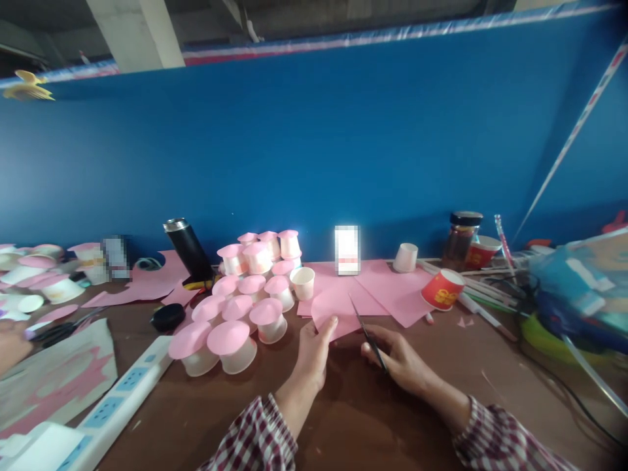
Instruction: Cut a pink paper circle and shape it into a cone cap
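Note:
My left hand [313, 353] pinches the near edge of a pink paper sheet [338, 304] lying on the brown table [343, 405]. My right hand [400, 360] grips a pair of dark scissors [367, 332], whose blades point up and away over the pink sheet. More pink sheets [397, 291] lie spread behind it. To the left stands a cluster of several upturned white paper cups topped with pink paper discs [245, 307]. Both sleeves are red-and-white plaid.
A black flask [189, 248] leans behind the cups, and a white power strip [118, 399] lies at left. A red cup [443, 289], a brown jar [461, 241], sticks and cables crowd the right. A blue wall [314, 150] backs the table. Another person's hand [12, 343] is at the far left.

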A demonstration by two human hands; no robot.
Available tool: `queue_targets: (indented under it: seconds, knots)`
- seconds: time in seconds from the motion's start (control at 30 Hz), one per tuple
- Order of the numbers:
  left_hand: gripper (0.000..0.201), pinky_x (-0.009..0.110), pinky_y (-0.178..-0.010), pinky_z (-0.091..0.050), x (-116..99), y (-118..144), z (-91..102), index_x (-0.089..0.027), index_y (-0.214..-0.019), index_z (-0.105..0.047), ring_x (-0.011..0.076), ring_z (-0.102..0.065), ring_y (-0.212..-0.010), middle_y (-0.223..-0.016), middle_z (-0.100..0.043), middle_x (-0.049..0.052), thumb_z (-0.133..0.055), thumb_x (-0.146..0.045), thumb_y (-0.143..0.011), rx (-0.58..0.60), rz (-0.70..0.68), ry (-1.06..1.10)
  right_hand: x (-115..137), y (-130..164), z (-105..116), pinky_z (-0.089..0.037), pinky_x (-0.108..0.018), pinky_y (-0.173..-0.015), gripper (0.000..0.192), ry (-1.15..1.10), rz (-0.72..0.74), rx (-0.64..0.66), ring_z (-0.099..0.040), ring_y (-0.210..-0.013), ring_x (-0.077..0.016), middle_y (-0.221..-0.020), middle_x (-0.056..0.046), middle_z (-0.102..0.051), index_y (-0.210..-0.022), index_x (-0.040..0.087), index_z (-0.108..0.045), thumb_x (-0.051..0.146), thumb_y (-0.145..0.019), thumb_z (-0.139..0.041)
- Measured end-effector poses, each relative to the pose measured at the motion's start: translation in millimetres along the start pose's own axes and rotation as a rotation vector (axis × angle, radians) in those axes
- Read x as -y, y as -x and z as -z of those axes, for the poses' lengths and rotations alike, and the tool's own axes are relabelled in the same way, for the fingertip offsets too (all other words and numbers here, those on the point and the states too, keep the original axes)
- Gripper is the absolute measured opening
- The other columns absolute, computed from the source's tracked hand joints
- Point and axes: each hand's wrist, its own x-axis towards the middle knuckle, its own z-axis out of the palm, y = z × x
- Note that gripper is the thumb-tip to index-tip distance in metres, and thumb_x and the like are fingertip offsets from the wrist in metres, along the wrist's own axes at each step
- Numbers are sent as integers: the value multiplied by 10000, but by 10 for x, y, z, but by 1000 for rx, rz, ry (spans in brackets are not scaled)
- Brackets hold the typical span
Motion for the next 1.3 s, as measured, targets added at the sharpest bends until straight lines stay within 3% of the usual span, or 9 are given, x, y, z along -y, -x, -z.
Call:
queue_targets:
  seconds: [0.67, 0.97, 1.3]
  knots:
    - [401, 289, -617, -478, 37, -37, 32, -79, -817, -669, 174, -605, -625, -686, -660, 80, -710, -442, -651, -51, -2, -45, -1, 3, 12, -415, -219, -539, 393, 38, -39, 13, -518, -581, -133, -656, -4, -616, -1132, 196, -635, 383, -786, -624]
    - [378, 272, -572, -455, 18, -43, 15, -81, -806, -669, 161, -584, -587, -644, -640, 63, -717, -418, -642, -108, 6, -83, -24, 0, 16, -451, -252, -547, 450, 67, -70, -70, -560, -589, -164, -578, -6, -601, -1075, 179, -673, 448, -714, -665]
    - [439, 336, -702, -490, 70, -65, 65, -75, -849, -685, 216, -630, -699, -724, -684, 108, -753, -428, -596, -111, -15, -42, -52, 2, -10, -453, -255, -538, 463, 47, -71, -80, -558, -591, -166, -562, -9, -585, -1060, 159, -676, 469, -717, -656]
